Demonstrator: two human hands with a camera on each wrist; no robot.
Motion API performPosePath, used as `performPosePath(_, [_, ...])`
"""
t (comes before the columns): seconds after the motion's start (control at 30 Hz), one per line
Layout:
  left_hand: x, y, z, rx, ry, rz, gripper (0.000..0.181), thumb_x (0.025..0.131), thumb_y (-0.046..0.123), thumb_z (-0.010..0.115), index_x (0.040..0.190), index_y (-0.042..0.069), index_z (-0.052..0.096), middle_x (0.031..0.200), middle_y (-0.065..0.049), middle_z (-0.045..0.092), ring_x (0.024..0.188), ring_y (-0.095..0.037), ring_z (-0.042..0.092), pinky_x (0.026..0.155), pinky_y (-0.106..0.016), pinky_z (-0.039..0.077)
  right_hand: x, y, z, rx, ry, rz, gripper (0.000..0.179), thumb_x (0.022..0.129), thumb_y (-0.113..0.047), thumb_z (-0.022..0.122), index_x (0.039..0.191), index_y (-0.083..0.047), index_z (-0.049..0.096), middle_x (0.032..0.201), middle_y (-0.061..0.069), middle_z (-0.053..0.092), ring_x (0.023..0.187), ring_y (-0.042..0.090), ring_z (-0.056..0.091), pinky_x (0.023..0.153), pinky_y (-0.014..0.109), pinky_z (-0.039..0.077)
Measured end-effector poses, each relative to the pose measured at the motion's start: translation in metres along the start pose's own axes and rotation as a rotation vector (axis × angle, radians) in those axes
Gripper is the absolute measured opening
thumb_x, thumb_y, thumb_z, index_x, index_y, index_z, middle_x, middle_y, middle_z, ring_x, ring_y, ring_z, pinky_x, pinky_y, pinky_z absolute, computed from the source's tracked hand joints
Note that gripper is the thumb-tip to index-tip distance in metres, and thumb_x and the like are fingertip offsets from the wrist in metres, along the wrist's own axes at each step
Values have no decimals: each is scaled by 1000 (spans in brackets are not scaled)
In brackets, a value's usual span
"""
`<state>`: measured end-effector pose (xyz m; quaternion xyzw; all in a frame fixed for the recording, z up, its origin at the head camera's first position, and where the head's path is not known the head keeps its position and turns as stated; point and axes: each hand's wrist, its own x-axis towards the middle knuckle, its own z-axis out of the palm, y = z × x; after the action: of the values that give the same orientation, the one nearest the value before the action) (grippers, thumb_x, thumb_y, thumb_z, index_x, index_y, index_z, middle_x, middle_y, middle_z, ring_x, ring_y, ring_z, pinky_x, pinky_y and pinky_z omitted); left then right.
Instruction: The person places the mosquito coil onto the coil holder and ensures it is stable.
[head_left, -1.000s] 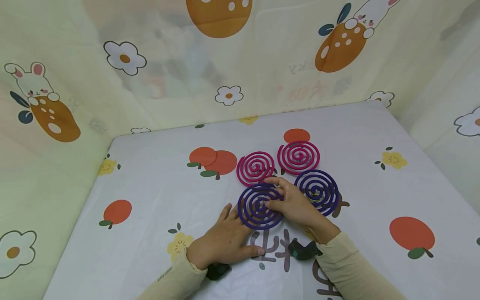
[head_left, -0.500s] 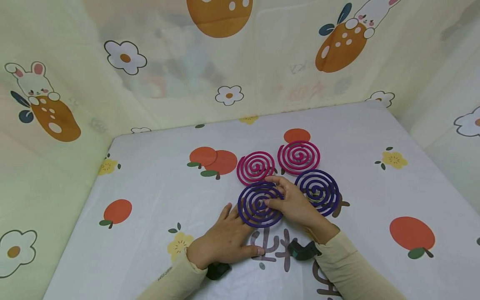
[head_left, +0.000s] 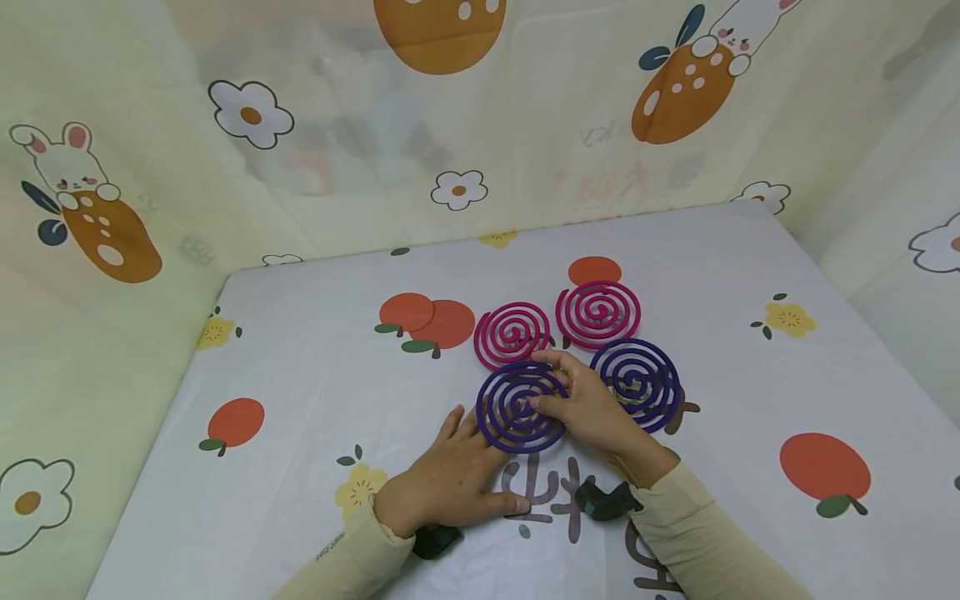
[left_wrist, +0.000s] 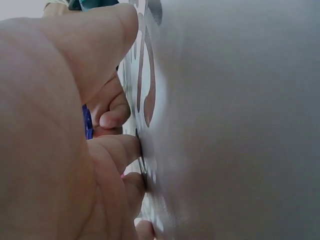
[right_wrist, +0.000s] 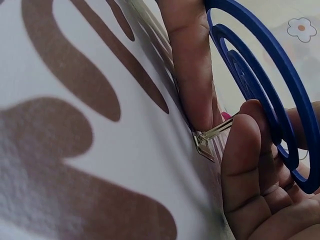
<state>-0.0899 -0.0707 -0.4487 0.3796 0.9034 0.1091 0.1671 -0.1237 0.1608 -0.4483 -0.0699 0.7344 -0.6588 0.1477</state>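
My right hand (head_left: 588, 408) holds a dark blue spiral mosquito coil (head_left: 495, 429), thumb near its centre and index finger at its far rim. In the right wrist view the blue coil (right_wrist: 280, 45) stands tilted above the table. A small metal coil stand (right_wrist: 204, 150) lies below it, one thin prong bent up toward the right hand's fingertips (right_wrist: 242, 132). My left hand (head_left: 453, 479) rests palm down on the table, its fingers reaching under the coil, where they are partly hidden. One straight fingertip (right_wrist: 197, 110) presses at the stand's base.
Two pink coils (head_left: 512, 336) (head_left: 597, 315) lie behind the hands. Another dark blue coil (head_left: 667, 379) lies to the right, beside the right wrist. A white printed cloth (head_left: 300, 417) covers the table, and a patterned curtain (head_left: 337, 192) hangs along its back edge.
The held blue coil has shifted very slightly away from me, with its near edge a little higher. Both hands stay almost where they were.
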Motion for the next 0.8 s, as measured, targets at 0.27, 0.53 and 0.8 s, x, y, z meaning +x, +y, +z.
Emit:
performPosePath(0.27, [0, 1, -1, -10, -11, -7, 95, 94, 68, 60, 169, 33, 14, 175, 0, 13, 162, -30, 2, 125, -65, 9, -1, -2, 0, 18, 0, 14, 59, 97, 6, 63, 150, 5, 39, 129, 27, 63, 105, 23, 65, 82, 19, 54])
performPosePath(0.53, [0, 0, -1, -12, -5, -7, 95, 93, 69, 61, 168, 33, 16, 175, 0, 12, 162, -31, 2, 125, -64, 9, -2, -4, 0, 9, 10, 31, 59, 97, 4, 64, 150, 3, 39, 130, 26, 64, 108, 25, 65, 83, 19, 54])
performPosePath(0.8, [0, 1, -1, -12, -1, -10, 96, 93, 70, 61, 168, 34, 15, 175, 1, 12, 162, -31, 3, 125, -64, 9, -2, -4, -1, -11, -3, 22, 59, 97, 4, 64, 150, 4, 40, 126, 25, 65, 107, 26, 65, 84, 20, 54])
